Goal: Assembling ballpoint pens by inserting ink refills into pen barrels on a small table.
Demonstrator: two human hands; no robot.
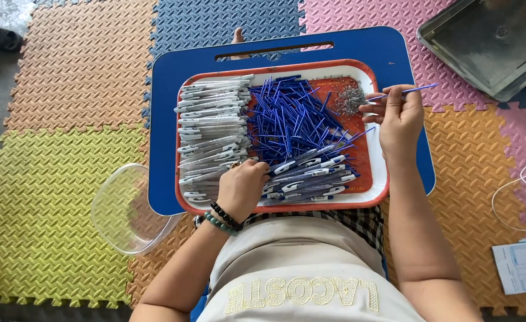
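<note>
An orange tray with a white rim (379, 179) rests on a blue lap table (173, 65). It holds a stack of clear pen barrels (210, 128) on the left, a heap of blue refills (289, 116) in the middle, a small pile of silver springs (349, 99) at the upper right, and several white-and-blue pen parts (310, 176) near the front. My left hand (241, 188) rests on the tray's front, fingers curled over pen parts. My right hand (399, 116) pinches a blue refill (415, 90) beside the springs.
A clear plastic bowl (126, 209) sits at the left of the lap table. A grey metal tray (492, 39) lies at the upper right. Coloured foam mats cover the floor. White cable (516, 191) and a printed sheet (525, 265) lie at the right.
</note>
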